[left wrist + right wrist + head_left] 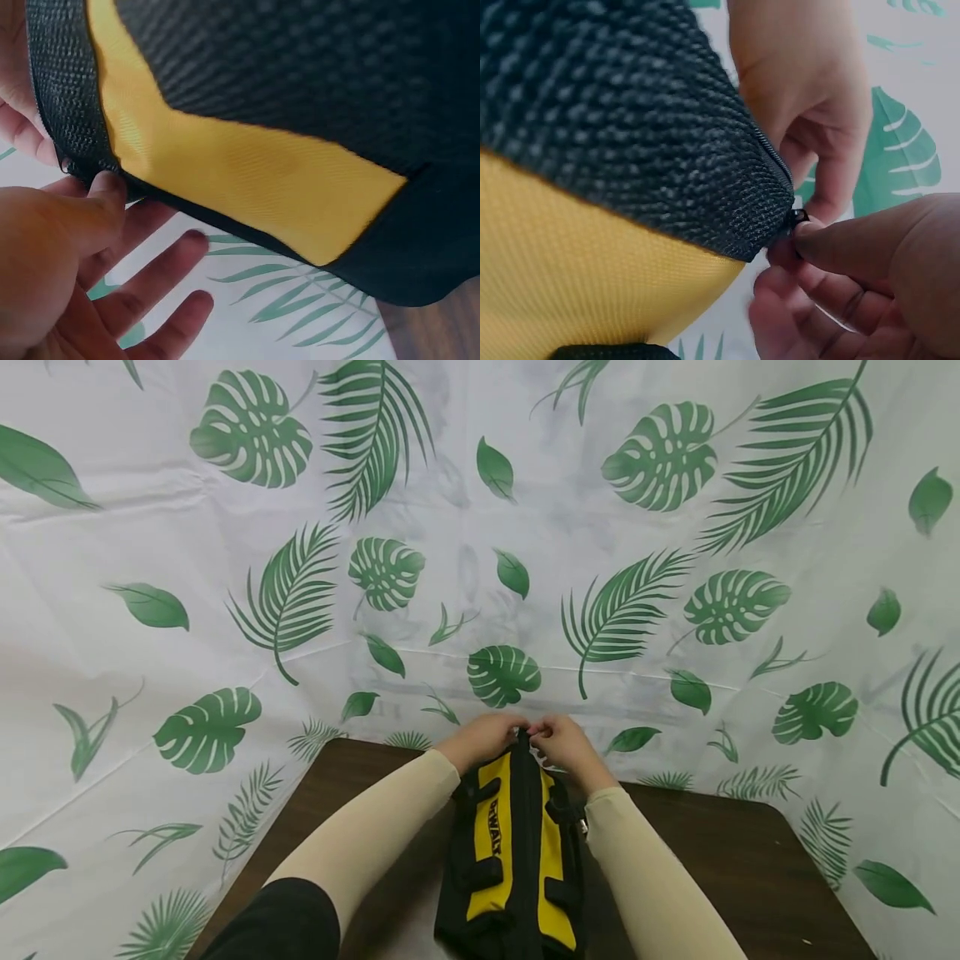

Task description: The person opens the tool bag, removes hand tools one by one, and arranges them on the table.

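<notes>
With my left hand (486, 737) I am pinching the far end of the black-and-yellow bag (525, 852), which is resting on the dark brown surface (697, 852); with my right hand (564, 743) I am gripping the small black zipper pull (801, 215) at that same end.

From where I stand, both arms reach forward and converge at the grip, the left forearm (375, 827) entering from the left and the right forearm (656, 877) from the right, each in a light sleeve. The left hand (486, 737), on the left side of the grip, pinches with its thumb (109, 199), two fingers (154, 276) extended clear of the pinch. The right hand (564, 743), just beside it, pinches between thumb tip and index finger, its remaining fingers loosely bent next to the pinch.
</notes>
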The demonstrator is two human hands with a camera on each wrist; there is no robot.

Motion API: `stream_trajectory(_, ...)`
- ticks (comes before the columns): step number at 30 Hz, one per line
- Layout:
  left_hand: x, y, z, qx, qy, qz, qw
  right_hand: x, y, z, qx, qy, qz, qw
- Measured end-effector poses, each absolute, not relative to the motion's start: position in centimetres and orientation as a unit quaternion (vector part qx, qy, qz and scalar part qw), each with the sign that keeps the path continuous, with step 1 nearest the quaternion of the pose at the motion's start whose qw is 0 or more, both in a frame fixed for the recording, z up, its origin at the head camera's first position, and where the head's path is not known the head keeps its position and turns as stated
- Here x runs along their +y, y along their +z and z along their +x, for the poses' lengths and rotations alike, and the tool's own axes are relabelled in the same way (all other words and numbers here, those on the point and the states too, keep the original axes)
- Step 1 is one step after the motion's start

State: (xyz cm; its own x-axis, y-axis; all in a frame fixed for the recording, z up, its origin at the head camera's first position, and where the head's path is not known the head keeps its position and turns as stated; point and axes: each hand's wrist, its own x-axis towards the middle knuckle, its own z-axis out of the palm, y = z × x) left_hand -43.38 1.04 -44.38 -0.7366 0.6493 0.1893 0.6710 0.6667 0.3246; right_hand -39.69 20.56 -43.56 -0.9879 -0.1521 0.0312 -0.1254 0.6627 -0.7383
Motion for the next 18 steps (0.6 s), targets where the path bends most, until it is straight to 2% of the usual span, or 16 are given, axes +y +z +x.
stream_trajectory(9,1.6,-43.4,-43.5,-0.929,-0.163,-0.328,0.048,20.3,-42.9,-38.2,0.928,-0.361,-0.093,-0.010)
stream_trajectory(18,1.8,-43.6,-42.9,-0.937,-0.166,-0.303,0.046,20.3,-42.5,-35.2,0.944,-0.299,-0.140,-0.003)
